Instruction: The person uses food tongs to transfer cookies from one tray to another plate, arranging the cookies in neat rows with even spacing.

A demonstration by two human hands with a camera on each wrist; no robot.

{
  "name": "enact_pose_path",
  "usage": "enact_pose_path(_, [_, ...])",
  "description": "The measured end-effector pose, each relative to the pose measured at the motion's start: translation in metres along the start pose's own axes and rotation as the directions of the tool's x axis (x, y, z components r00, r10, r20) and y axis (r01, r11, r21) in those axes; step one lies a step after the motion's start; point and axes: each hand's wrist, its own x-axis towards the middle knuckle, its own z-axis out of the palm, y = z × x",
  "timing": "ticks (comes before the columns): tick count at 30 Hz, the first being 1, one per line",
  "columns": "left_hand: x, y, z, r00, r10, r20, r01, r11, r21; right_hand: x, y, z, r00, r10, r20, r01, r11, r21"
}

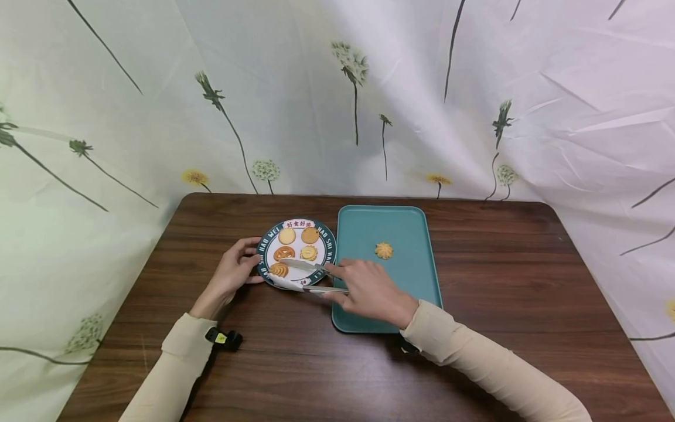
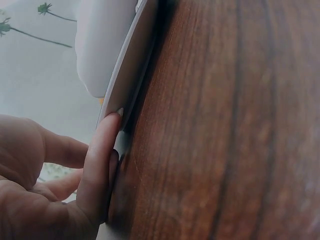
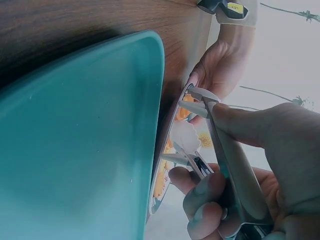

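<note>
My right hand (image 1: pixel 371 290) holds metal tongs (image 1: pixel 326 289) with white tips. The tongs' jaws are spread over the lower left of a round plate (image 1: pixel 330 249) with a dark green lettered rim, on either side of a swirled cookie (image 1: pixel 279 269). Close above that cookie lies a pretzel-shaped cookie (image 1: pixel 285 252); several others share the plate. At the plate's left edge, my left hand (image 1: pixel 232 271) grips the rim; one finger (image 2: pixel 102 155) touches its outer side in the left wrist view. One flower-shaped cookie (image 1: pixel 384 251) sits on a teal tray (image 1: pixel 390 225).
The tray stands close against the plate's right side, under my right wrist. Both rest on a dark wooden table (image 1: pixel 501 281). A white cloth (image 1: pixel 295 105) printed with dandelions hangs behind the table and along its sides.
</note>
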Motion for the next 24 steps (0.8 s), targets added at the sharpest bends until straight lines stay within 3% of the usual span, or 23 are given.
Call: enact_pose_path(24, [0.0007,0.0,0.0004,1.0,-0.018,0.004,0.018,1.0,-0.002,-0.0024,0.0022,0.0001,1.0,0.014,0.008,-0.014,1.0,0.015])
